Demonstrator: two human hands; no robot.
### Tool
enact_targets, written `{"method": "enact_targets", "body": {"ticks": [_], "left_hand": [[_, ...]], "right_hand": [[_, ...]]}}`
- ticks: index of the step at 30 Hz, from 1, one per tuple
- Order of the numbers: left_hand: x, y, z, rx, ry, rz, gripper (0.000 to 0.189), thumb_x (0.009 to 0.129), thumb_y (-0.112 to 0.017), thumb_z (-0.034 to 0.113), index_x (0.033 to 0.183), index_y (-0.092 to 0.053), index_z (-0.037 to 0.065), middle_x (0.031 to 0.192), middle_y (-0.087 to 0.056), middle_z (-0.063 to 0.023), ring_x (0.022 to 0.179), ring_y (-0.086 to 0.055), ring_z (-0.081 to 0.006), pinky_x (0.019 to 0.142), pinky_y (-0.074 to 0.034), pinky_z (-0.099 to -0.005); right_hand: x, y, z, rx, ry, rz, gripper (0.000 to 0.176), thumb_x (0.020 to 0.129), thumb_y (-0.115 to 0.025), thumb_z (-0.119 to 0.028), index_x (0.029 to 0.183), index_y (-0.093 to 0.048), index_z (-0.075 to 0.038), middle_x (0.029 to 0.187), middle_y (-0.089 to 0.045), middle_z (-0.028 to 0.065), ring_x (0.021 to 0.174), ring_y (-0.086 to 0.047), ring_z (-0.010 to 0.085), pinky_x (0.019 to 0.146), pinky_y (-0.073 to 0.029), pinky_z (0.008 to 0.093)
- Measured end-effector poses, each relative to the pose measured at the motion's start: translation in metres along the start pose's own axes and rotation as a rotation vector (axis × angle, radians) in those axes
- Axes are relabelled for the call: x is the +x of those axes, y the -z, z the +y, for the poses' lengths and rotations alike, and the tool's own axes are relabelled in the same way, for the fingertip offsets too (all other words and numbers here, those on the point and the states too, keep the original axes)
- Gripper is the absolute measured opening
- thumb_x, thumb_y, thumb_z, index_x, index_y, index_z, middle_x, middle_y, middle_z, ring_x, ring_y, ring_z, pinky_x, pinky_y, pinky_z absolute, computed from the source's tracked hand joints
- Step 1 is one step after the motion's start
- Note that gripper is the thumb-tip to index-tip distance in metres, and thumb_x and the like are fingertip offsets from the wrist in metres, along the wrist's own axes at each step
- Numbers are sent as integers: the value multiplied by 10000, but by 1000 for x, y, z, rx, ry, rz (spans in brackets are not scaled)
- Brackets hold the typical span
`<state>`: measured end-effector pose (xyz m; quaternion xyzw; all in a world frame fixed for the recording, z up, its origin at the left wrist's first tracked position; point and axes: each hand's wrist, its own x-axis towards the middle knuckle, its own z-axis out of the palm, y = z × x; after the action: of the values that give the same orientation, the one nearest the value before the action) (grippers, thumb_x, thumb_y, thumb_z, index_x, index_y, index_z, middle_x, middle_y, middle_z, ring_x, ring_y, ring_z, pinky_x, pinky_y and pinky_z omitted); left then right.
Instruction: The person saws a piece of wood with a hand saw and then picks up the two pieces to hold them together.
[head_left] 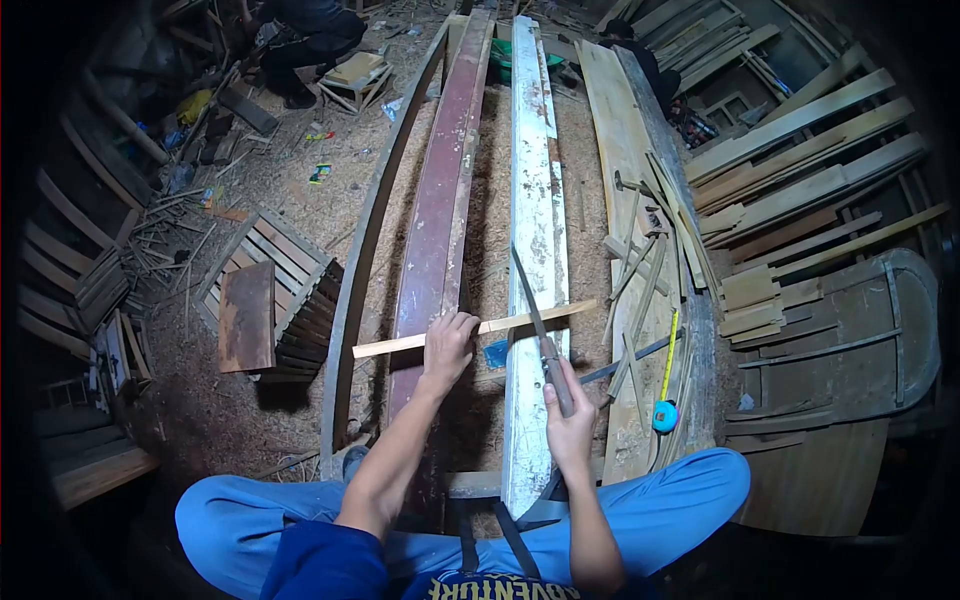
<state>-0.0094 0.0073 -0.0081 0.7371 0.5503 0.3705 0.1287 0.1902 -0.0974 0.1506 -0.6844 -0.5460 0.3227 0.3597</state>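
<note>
the person sits low with blue-trousered knees either side of two long boards that serve as a worktop, a red-brown plank (435,220) and a white painted plank (530,200). across both lies a thin wooden strip (510,322). the left hand (450,340) presses it down where it crosses the red-brown plank, its grip closed over the strip. the right hand (568,420) has its grip wrapped round the wooden handle of a narrow-bladed tool (528,295), a saw or a long knife, i cannot tell which. the blade lies over the strip just above the white plank. from here the strip looks to be all one piece, with no notch or loose offcut that i can make out, so i judge the cutting barely begun, if at all, and the whole cut left to do. a yellow and blue tape measure (665,415) lies on the pale boards to the right, near the knee, and another person (310,30) crouches far off on the sawdust floor.
</note>
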Motion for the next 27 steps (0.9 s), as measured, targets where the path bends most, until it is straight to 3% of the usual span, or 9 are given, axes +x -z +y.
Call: {"method": "enact_targets", "body": {"ticks": [4,10,14,19,23,24,25,26,27], "left_hand": [[7,21,13,-17,-36,30,366,725,-804,10,1068,-697,78,999,-683,-93,972,-643,-318,809,-492,-447],[-9,-9,3,74,58,-42,381,752,-767,-17,1116,-699,73,1016,-690,-93,984,-636,-322,820,-489,-449],[1,-2,11,22,4,-3,405,752,-766,-19,1140,-699,75,1020,-690,-106,972,-634,-334,813,-490,-456],[3,4,8,60,19,-93,371,800,-767,28,1162,-690,55,1058,-693,-127,983,-641,-352,840,-495,-464],[-2,-5,2,14,87,-48,299,878,-748,97,1175,-734,62,1045,-732,-153,992,-655,-352,864,-502,-457],[4,-1,0,-53,138,-101,243,920,-739,145,1145,-762,55,1039,-750,-151,1009,-660,-340,873,-507,-449],[8,3,-1,-168,199,-162,227,940,-734,176,1124,-773,50,1000,-756,-140,1026,-666,-324,953,-482,-463],[12,6,-2,-131,181,-209,224,950,-723,191,1121,-772,54,1033,-752,-134,1074,-653,-326,1001,-455,-474],[14,9,-3,-90,167,-258,224,960,-711,206,1117,-772,59,1067,-748,-129,1122,-641,-329,1049,-429,-484]], "right_hand": [[-3,-4,7,112,26,51,471,1027,-675,-152,1471,-584,-21,1333,-691,259,1267,-678,325,1034,-524,390],[-6,-11,15,145,-22,28,474,1026,-673,-153,1475,-583,-29,1358,-677,252,1270,-675,332,1032,-526,399],[-8,-8,17,103,-8,32,490,1017,-683,-147,1477,-575,-17,1380,-663,251,1283,-663,352,1041,-523,406],[-12,-8,18,162,-35,88,492,1016,-686,-148,1474,-574,-6,1391,-659,254,1295,-656,350,1058,-513,401],[-14,-15,21,178,-52,59,492,1020,-686,-158,1472,-574,1,1382,-670,247,1285,-667,318,1056,-510,389],[-15,-16,22,185,-72,20,496,1032,-675,-139,1485,-553,23,1382,-673,227,1266,-660,268,1066,-498,368],[-14,-18,23,190,-90,-16,501,1044,-663,-121,1498,-531,44,1382,-676,206,1247,-653,217,1077,-487,346],[-15,-20,25,215,-89,1,500,1029,-684,-188,1478,-570,-2,1366,-684,236,1258,-679,279,1050,-510,377],[-16,-23,28,212,-92,-1,500,1029,-684,-188,1478,-570,-2,1366,-684,236,1258,-679,279,1050,-510,377]]}}
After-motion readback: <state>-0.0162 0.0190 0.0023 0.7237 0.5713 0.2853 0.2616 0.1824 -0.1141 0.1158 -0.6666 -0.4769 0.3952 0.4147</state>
